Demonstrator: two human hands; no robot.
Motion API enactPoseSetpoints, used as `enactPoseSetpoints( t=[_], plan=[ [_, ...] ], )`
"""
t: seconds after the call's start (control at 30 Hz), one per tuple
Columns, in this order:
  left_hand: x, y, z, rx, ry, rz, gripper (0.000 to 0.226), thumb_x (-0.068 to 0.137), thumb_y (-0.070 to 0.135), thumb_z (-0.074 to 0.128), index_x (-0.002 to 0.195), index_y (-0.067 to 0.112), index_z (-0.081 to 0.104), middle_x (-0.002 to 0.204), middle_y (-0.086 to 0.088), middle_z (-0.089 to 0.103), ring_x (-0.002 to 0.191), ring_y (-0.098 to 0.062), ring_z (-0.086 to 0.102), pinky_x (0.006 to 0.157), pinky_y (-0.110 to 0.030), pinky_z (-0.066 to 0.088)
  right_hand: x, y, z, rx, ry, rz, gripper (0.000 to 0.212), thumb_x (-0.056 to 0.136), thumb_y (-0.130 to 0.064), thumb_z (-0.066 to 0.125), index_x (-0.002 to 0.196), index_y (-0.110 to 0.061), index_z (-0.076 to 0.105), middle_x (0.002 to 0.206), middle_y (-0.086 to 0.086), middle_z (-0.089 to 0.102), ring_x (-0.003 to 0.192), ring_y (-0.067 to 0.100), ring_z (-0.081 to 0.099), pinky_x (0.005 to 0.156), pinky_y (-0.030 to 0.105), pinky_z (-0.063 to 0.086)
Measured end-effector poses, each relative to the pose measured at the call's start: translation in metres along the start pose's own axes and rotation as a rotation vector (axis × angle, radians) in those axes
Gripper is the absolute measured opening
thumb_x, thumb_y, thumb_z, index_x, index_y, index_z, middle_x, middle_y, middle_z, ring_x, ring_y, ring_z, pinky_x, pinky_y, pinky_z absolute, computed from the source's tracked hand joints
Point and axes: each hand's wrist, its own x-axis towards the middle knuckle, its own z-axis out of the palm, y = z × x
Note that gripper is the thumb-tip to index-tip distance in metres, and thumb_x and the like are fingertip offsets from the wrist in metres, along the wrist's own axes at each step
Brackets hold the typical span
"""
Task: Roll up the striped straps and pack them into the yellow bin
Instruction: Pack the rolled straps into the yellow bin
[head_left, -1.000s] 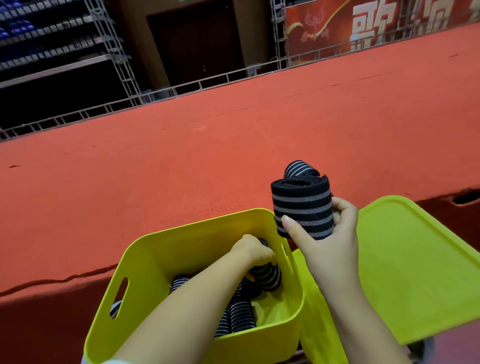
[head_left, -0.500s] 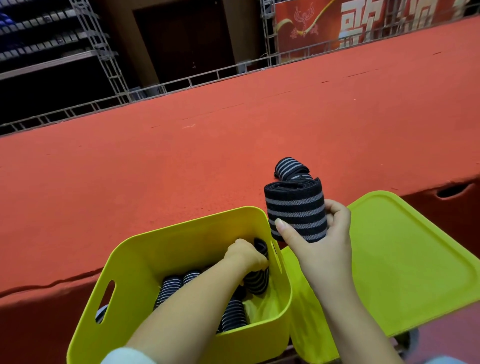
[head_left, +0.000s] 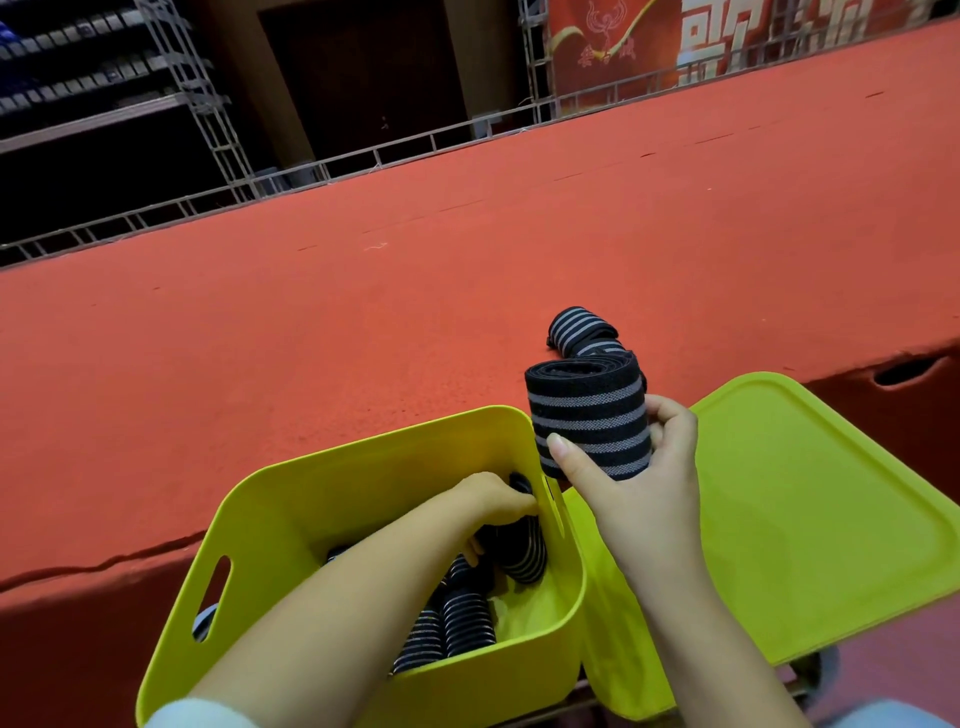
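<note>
My right hand (head_left: 636, 488) grips a rolled black strap with grey stripes (head_left: 589, 418), held upright just above the right rim of the yellow bin (head_left: 291, 519). My left hand (head_left: 493, 501) reaches down inside the bin and closes on a rolled strap (head_left: 519, 553) against the right wall. Several more rolled straps (head_left: 457, 618) stand packed on the bin's floor. Another striped strap (head_left: 582, 332), loosely folded, lies on the red surface behind the held roll.
A yellow lid (head_left: 810, 509) leans to the right of the bin. The red carpeted ledge (head_left: 363, 322) spans the view behind, with a metal rail (head_left: 322, 166) along its far edge and dark shelving beyond.
My left hand has pushed its roll deeper against the bin's right wall. My right hand holds its roll almost in place, slightly lower and nearer the bin.
</note>
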Motion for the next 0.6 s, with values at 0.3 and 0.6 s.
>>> enactPoseSetpoints(
  t=[0.3,0.6],
  plan=[
    [-0.004,-0.005,0.008,-0.205,0.043,0.0,0.054,0.092,0.052,0.049,0.118,0.004,0.048,0.106,-0.014,0.049,0.093,-0.044,0.064,0.07,-0.05,0.06,-0.004,0.002,0.002,0.007,0.0,-0.003,0.059,0.068,-0.016,0.084,0.098,-0.037,0.038,0.098,-0.008,0.061,0.08,-0.005,0.062,0.065,0.009,0.047],
    [0.002,-0.014,0.006,-0.261,0.223,0.043,0.057,0.094,0.034,0.055,0.132,0.009,0.021,0.092,-0.008,0.045,0.068,-0.031,0.056,0.062,-0.048,0.06,-0.003,-0.002,0.009,0.018,-0.027,0.001,0.059,0.067,-0.017,0.085,0.098,-0.037,0.038,0.1,-0.009,0.061,0.082,-0.008,0.061,0.066,0.007,0.046]
  ],
)
